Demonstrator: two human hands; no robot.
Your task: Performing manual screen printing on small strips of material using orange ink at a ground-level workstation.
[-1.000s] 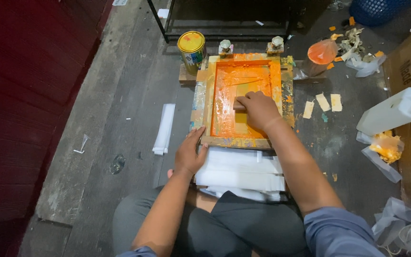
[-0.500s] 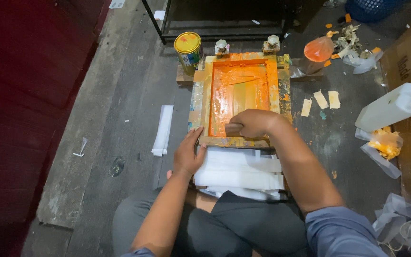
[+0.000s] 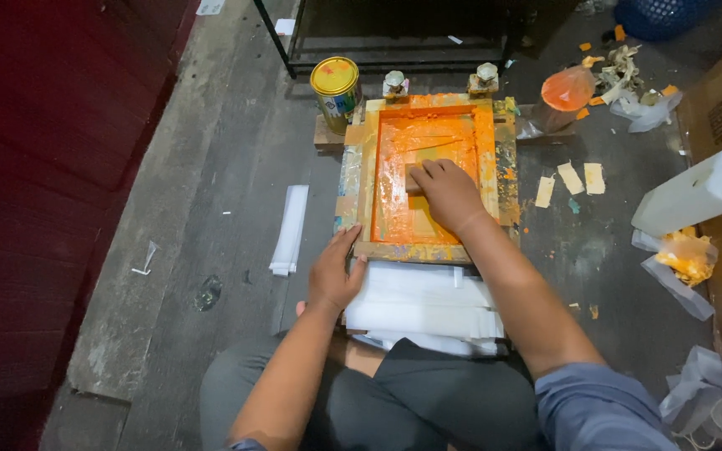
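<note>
The right hand [image 3: 447, 194] is closed over a small squeegee block [image 3: 414, 182], pressing it on the orange ink-coated mesh of the wooden printing frame [image 3: 424, 250], seemingly mid-stroke. The left hand [image 3: 333, 271], fingers spread flat, steadies the frame's near corner; beside it lies a white sheet stack [image 3: 424, 305]. An even pull needs that frame held firm.

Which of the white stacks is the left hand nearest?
The wide stack of white sheets at the near edge of the orange-stained wooden frame; the left hand touches it. The narrow white stack lies apart, leftward.
</note>
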